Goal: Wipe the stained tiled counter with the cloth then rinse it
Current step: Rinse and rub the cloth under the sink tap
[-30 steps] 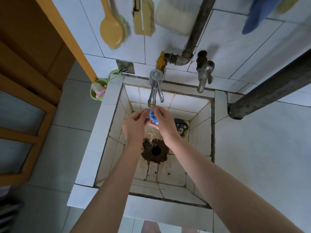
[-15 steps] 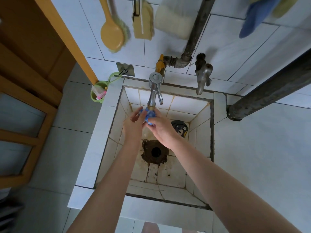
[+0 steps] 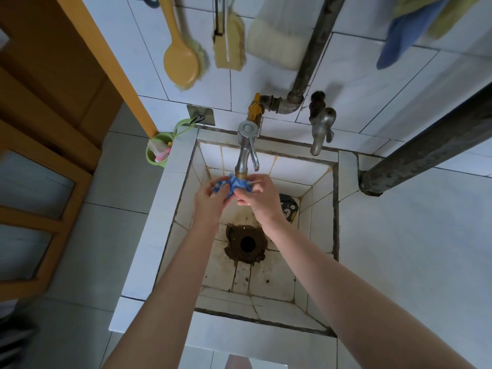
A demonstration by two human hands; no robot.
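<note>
Under the tap point(image 3: 246, 153), above the sink point(image 3: 323, 209), both hands grip the cloth point(image 3: 233, 185): the left hand point(image 3: 210, 199) and the right hand point(image 3: 262, 197) pinch its bunched ends. It looks soft, probably wet and slippery, so hold the thick folds.

A: Which texts, labels or numbers are legible in this view?

B: None. The dark object point(image 3: 288, 210) lying in the tiled sink point(image 3: 183, 166), at about three o'clock from the drain point(image 3: 247, 243), carries a cartoon bear-like face, not lettering. The chrome tap point(image 3: 246, 150) and wall tiles point(image 3: 354, 83) show no readable marks.
</note>
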